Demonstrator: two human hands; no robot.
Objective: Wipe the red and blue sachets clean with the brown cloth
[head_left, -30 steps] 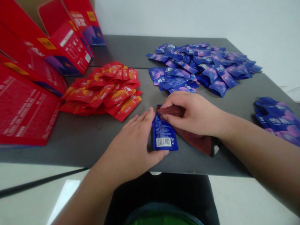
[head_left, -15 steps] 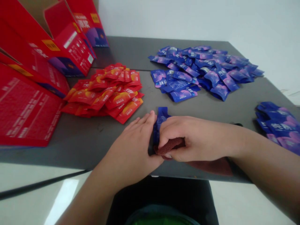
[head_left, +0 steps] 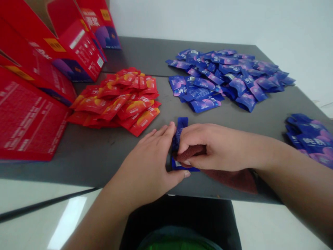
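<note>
A blue packet (head_left: 182,124) lies on the grey table near its front edge, partly covered by my hands. My right hand (head_left: 208,147) is closed round a bunched brown cloth (head_left: 194,152), pressed on the packet; more of the cloth trails under my right wrist. My left hand (head_left: 154,158) rests along the packet's left side, fingers stretched out and thumb across its lower end. Beyond my hands, a heap of red packets (head_left: 117,100) is at the left and a large heap of blue packets (head_left: 229,74) at the back right.
Several red boxes (head_left: 28,118) stand along the left side of the table (head_left: 99,149), some with raised flaps. A smaller stack of blue packets (head_left: 312,137) lies at the right edge, beyond my right forearm. A pale wall rises behind the table.
My right hand and the cloth have shifted slightly up along the packet, so its lower end now shows. My left thumb has moved a little to the right.
</note>
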